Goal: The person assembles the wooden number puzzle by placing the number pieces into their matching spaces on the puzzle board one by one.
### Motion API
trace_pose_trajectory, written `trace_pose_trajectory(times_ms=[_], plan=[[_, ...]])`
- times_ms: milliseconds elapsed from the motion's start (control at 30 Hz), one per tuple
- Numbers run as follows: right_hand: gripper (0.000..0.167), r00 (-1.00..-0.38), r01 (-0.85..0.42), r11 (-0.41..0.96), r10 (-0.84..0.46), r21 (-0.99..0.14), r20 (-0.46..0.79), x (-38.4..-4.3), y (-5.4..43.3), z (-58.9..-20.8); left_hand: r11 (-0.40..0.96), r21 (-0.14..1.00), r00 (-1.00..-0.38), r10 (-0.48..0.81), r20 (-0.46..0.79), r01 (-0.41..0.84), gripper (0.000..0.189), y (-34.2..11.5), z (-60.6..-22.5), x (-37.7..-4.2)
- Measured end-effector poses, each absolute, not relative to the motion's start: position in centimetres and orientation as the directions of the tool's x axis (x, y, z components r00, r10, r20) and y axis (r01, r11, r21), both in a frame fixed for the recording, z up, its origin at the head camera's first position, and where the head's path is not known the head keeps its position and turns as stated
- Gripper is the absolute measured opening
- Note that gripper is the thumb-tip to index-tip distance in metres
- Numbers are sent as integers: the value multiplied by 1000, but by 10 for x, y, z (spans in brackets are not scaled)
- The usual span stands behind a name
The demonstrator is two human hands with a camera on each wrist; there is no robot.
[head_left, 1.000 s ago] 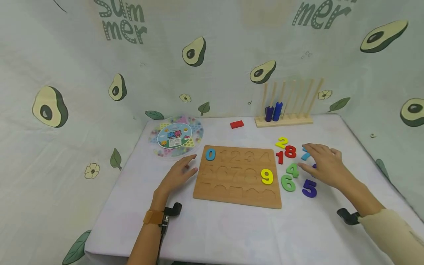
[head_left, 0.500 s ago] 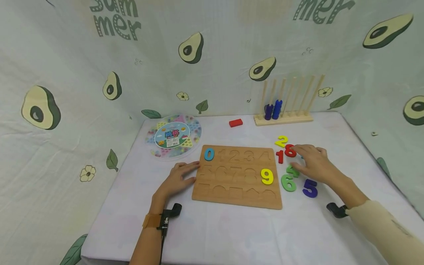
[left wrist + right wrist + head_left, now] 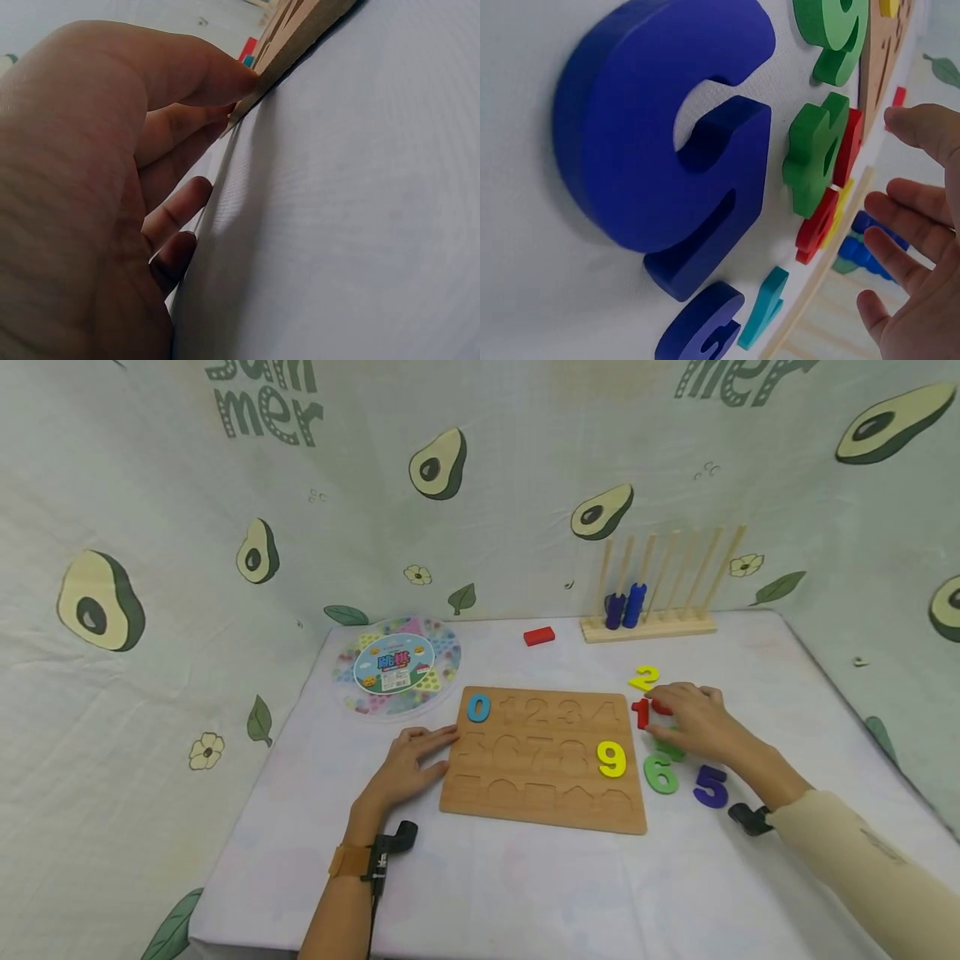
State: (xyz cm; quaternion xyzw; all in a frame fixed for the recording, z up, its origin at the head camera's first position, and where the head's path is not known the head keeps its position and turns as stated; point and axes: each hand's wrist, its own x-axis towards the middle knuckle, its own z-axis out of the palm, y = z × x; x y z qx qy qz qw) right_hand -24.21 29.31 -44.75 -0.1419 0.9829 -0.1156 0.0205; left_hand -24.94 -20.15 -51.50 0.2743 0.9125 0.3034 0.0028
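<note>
My left hand (image 3: 405,768) touches the left edge of a wooden number puzzle board (image 3: 540,802) with its thumb and fingertips. A blue 0 (image 3: 478,707) and a yellow 9 (image 3: 612,759) lie on the board. Over the loose number pieces hovers my right hand (image 3: 693,718), its fingertips nearest the red 1 (image 3: 641,713); the right wrist view shows nothing between its spread fingers. It partly covers a red 8 (image 3: 662,707) and a green 4 (image 3: 670,750). The right wrist view also reveals a purple 3 (image 3: 697,322) and a blue 7 (image 3: 765,307).
Around the right hand lie a yellow 2 (image 3: 645,677), a green 6 (image 3: 661,774) and a purple 5 (image 3: 711,787). Farther back stand a pegged wooden rack (image 3: 675,627) with blue pieces, a red block (image 3: 539,636) and a round, labelled clear package (image 3: 442,652).
From above the blue 7, my right hand has moved left toward the red 1. My left hand has come right to meet the board's edge.
</note>
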Motion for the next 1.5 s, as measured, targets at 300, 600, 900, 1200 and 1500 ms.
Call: trace_pose_trajectory(times_ms=[300,600,900,1200,1500], plan=[[61,-957,-272,935,-287,-227,-37,-253,292,-461,655,542,-836,514,192,527,47,-202,-516,-250],[55,-955,-286,931,-296,-226,-9,-258,293,-468,663,548,-848,494,190,510,46,-201,-516,-250],[54,-952,-301,936,-304,-182,12,-260,294,-468,670,551,-853,494,170,498,48,-201,-515,-250],[53,-963,-245,929,-265,-278,-38,-265,294,-472,671,532,-845,498,193,517,48,-199,-514,-253],[53,-955,-290,917,-297,-275,18,-263,287,-460,685,529,-856,483,184,500,49,-201,-515,-251]])
